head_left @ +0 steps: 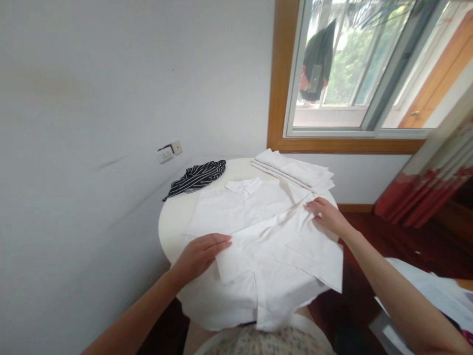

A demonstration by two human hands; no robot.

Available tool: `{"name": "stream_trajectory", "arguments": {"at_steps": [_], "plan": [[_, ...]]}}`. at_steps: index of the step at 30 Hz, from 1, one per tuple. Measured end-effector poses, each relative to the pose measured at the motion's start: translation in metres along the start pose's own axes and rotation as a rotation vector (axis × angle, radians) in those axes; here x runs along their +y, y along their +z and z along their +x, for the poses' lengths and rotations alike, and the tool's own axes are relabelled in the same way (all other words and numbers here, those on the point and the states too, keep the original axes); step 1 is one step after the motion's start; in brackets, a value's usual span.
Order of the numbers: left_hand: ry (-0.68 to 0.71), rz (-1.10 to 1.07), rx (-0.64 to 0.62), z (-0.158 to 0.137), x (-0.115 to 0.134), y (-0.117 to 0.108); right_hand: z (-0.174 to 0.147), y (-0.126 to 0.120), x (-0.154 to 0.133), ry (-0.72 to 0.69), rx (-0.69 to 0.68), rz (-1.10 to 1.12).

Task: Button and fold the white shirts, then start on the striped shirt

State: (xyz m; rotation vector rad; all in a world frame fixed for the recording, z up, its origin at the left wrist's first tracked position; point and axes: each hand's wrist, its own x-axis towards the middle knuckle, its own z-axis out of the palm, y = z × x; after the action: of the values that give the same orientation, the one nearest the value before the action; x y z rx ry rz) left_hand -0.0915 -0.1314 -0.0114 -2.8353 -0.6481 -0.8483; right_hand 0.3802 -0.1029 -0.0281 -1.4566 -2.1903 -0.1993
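Note:
A white collared shirt (240, 212) lies spread on a round white table (168, 222), its collar toward the wall and its hem hanging over the near edge. One sleeve is laid slantwise across the body of the shirt. At the left, my left hand (203, 251) is closed on the end of that sleeve, fingers pressed together on top and thumb hidden. My right hand (327, 214) pinches the cloth near the shoulder on the right side, where creases run along the sleeve.
A stack of folded white clothes (295, 170) sits at the table's back right. Bunched black-and-white striped cloth (197, 176) lies at the back left. Behind are a wall with a socket (165, 155) and a window. White items (432, 291) lie at lower right.

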Motion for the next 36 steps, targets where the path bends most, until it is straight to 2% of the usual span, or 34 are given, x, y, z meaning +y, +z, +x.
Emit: {"name": "stream_trajectory", "arguments": {"at_steps": [3,7,10,12,15,17,21,25,28,31,33,36], "plan": [[0.057,0.077,0.049,-0.006,0.002,-0.018,-0.002,-0.001,0.004,0.016,0.026,-0.060],[0.077,0.101,-0.076,-0.019,0.003,-0.028,0.000,0.001,0.003,0.050,0.078,-0.121],[0.087,0.037,-0.177,-0.028,0.000,-0.025,0.002,0.003,-0.004,0.053,0.076,-0.127],[0.059,-0.018,-0.179,-0.028,0.000,-0.022,0.002,0.003,-0.007,0.037,0.037,-0.111],[-0.041,-0.093,-0.157,-0.018,0.005,-0.020,0.000,0.003,-0.006,0.016,-0.013,-0.074],[-0.076,-0.151,-0.221,-0.007,0.014,-0.018,-0.002,0.003,-0.004,0.024,-0.004,-0.040],[-0.005,-0.235,-0.409,0.007,0.035,-0.010,-0.004,0.002,0.002,0.022,0.025,0.015],[0.025,-0.224,-0.484,0.003,0.045,-0.005,-0.004,-0.001,0.007,-0.090,-0.050,0.041],[0.026,-0.233,-0.492,-0.003,0.045,-0.008,-0.004,-0.002,0.009,-0.167,-0.131,0.074],[0.006,-0.293,-0.480,-0.005,0.042,-0.012,-0.004,-0.001,0.009,-0.179,-0.156,0.101],[-0.061,-0.296,-0.400,-0.002,0.037,-0.009,-0.004,0.000,0.007,-0.161,-0.152,0.086],[-0.290,-0.134,-0.179,0.008,0.027,0.006,-0.003,0.003,0.003,-0.127,-0.142,0.040]]}}
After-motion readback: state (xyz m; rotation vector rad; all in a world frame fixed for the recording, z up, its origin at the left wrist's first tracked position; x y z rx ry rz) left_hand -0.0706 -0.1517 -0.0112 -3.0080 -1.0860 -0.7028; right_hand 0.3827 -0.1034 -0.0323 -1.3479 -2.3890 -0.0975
